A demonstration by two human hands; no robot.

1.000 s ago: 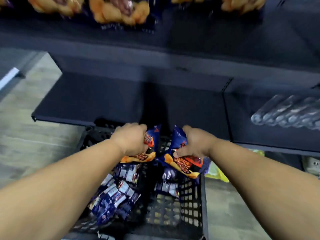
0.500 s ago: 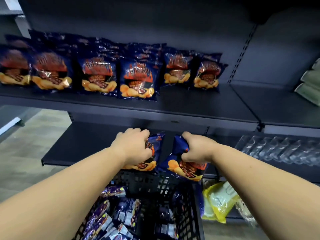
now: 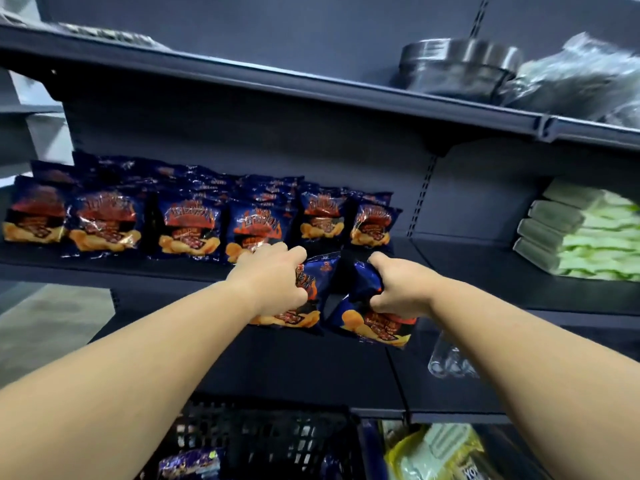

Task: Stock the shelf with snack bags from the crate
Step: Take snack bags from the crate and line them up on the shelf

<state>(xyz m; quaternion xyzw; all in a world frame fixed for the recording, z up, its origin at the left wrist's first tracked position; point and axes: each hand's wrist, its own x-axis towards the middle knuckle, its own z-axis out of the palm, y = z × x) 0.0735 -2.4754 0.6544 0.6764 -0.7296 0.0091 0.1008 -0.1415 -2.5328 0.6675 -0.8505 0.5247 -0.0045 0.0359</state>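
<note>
Both hands have risen from the crate (image 3: 263, 441) to the front edge of the shelf (image 3: 485, 268), each carrying one snack bag. Left hand (image 3: 273, 282) has its fingers curled over the top of the left bag (image 3: 304, 313); right hand (image 3: 398, 289) pinches the crumpled upper part of the right bag (image 3: 374, 327). Both bags hang in front of the shelf edge, not yet resting on it. The stocked row (image 3: 187, 226) stands just behind, with bare shelf at its right end. Risk: pushing the bags in too low may catch the shelf lip; pushing too far may topple the upright bags behind, since these appear light and loosely stood.
</note>
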